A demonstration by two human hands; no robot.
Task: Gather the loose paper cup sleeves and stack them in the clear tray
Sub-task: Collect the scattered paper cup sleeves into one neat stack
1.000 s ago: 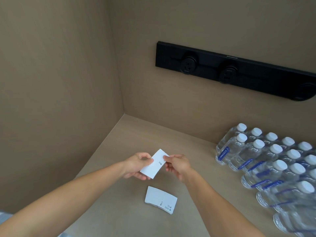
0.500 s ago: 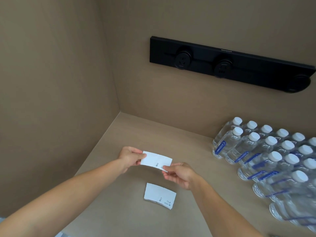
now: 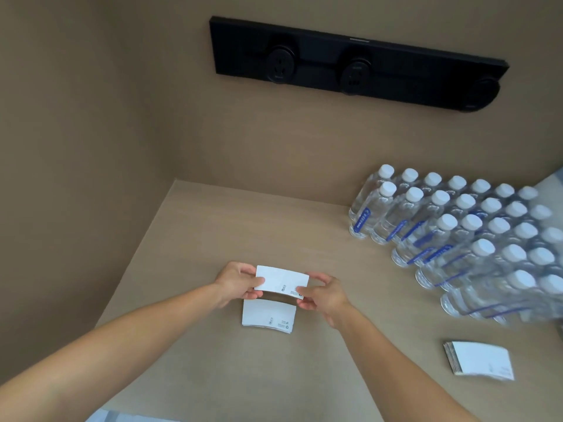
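In the head view, both hands meet just below the middle of the frame, holding one white cup sleeve [image 3: 281, 281] flat between them. The left hand [image 3: 236, 283] pinches the sleeve's left end, thumb on top and fingers underneath. The right hand [image 3: 324, 295] pinches the lower right corner the same way, thumb over the small printed marks there. The sleeve is lifted off the shelf [image 3: 189, 239] and lies nearly level, its long side running left to right.

Directly below it in the frame, a small pile of sleeves [image 3: 268, 316] lies flat on the shelf, its top edge partly in the shadow of the held one. The two are close but apart.

At the lower right of the frame a thicker stack of sleeves [image 3: 479, 359] rests on the shelf, its layered edges showing on the left side; it is blurred.

At the right, rows of clear water bottles [image 3: 451, 226] with white caps and blue labels stand tightly packed.

In the upper middle, a black outlet strip [image 3: 359, 63] with round sockets is fixed to the back wall.
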